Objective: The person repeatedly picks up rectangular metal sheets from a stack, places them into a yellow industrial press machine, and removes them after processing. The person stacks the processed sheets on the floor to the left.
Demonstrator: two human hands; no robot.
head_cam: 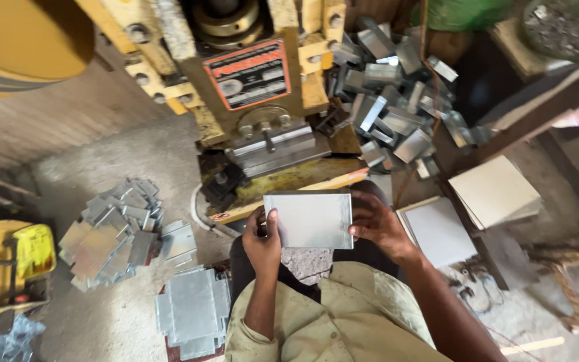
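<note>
A flat metal sheet point(309, 219) was held just before the yellow press point(256, 100); left hand point(263, 240) clamped its left edge, right hand point(373, 224) its right; it seemed ready for feeding, needing squaring under the die point(273, 151); bent pieces point(397, 100) lay heaped at the press's right

A dusty grey concrete floor point(135, 154) carries everything here. On its left lies a loose heap of notched grey sheet-metal blanks point(112, 231), with a neater stack of flat grey metal plates point(192, 312) nearer the person. To the right sit two piles of pale square sheets point(467, 214) (one slightly raised), beside scattered debris.
</note>
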